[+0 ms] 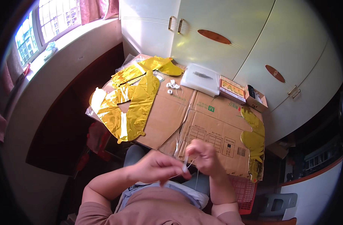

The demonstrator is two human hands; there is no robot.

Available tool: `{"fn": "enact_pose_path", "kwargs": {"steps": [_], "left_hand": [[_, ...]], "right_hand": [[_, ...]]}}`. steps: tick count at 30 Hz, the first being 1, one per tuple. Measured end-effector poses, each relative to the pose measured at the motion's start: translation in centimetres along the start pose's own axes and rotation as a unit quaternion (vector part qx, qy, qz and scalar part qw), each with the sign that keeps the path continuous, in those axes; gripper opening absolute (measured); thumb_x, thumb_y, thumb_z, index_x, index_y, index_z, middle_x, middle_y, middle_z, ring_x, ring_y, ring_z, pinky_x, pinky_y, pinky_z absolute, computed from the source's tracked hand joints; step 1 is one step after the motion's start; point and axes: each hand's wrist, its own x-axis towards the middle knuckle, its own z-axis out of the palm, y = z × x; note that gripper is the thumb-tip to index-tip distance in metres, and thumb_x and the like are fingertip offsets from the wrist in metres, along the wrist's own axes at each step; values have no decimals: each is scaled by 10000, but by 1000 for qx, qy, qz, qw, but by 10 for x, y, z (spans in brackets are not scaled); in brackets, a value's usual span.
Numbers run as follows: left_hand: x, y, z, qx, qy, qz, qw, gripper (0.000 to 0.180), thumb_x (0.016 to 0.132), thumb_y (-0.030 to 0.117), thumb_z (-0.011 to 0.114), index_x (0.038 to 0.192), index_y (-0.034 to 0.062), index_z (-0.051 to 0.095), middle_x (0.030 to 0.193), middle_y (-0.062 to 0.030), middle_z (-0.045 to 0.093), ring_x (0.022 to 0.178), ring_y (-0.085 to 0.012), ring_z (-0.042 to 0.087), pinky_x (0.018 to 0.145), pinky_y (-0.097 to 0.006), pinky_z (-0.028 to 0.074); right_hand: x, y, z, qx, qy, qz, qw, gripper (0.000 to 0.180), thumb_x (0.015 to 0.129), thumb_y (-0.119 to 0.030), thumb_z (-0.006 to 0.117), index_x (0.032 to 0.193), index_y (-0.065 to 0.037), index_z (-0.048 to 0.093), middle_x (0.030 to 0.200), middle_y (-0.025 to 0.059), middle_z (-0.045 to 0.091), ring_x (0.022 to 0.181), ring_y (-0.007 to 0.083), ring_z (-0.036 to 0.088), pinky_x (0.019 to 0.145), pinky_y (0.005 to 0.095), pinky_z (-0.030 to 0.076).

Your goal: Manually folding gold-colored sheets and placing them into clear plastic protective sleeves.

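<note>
In front of my body, above the lower edge of the cardboard, both hands are closed around a small, narrow, translucent white piece (185,165). It looks like a short tube or strip; its exact kind is too small to tell. My left hand (160,167) pinches its lower end, while my right hand (204,153) grips near the top with curled fingers. A thin white string (197,178) runs by my right fingers and hangs down. On the cardboard's left side lies a flat gold foil letter balloon (138,112), with another gold foil balloon (141,69) behind it.
The flattened cardboard (167,116) covers the table. Small white string rolls (173,85), a white plastic-wrapped pack (200,79), a printed box (232,89) and a small open box (256,98) sit toward the back. Gold foil (252,138) lines the right edge; a red basket (242,193) stands below.
</note>
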Motion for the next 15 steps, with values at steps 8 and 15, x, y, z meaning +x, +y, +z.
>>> {"fn": "enact_pose_path", "kwargs": {"steps": [8, 15], "left_hand": [[4, -14, 2, 47, -40, 21, 998, 171, 940, 128, 571, 1033, 38, 682, 872, -23, 700, 571, -61, 604, 485, -210, 486], [5, -15, -4, 134, 20, 14, 991, 186, 928, 155, 607, 1042, 32, 686, 844, -12, 698, 535, -42, 554, 476, -197, 473]], "right_hand": [[-5, 5, 4, 50, 19, 30, 998, 36, 855, -48, 619, 841, -17, 607, 752, 114, 596, 709, 234, 606, 656, 309, 483], [0, -2, 2, 66, 30, 3, 997, 33, 874, -43, 600, 859, -15, 611, 745, 101, 598, 686, 201, 591, 650, 304, 481]]}}
